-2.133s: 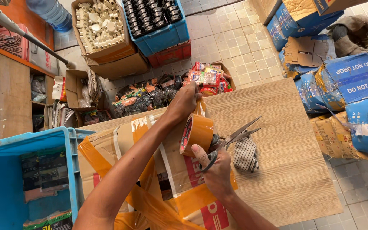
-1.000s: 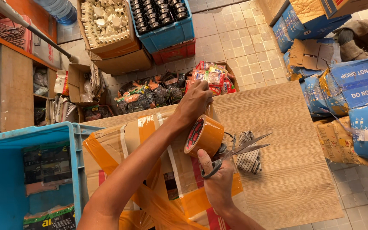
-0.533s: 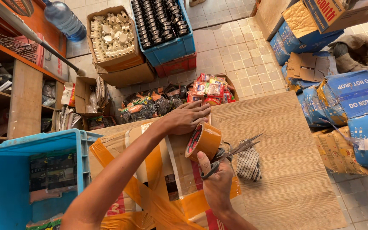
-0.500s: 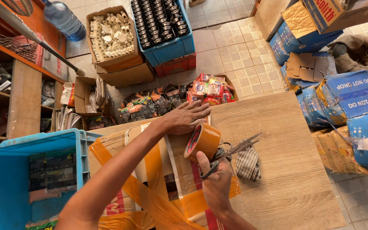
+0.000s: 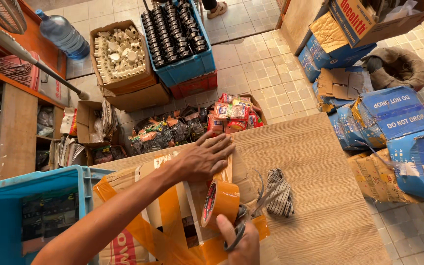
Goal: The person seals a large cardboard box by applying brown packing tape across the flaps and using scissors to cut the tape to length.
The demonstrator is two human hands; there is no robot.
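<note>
Left hand (image 5: 203,159): flat, open on taped carton (image 5: 148,216). Right hand (image 5: 239,240): gripping tape roll (image 5: 220,204) and scissors (image 5: 251,208); risk: blades beside the fingers could nick them or snag the tape.

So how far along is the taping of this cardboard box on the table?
Done: several orange tape strips already cross the cardboard box. In hand: the left hand presses flat on the box's far edge, while the right hand holds the tape roll and scissors, with tape running from roll to box. Left, as it looks: that strip is not yet cut free, and bare cardboard remains between the strips.
</note>
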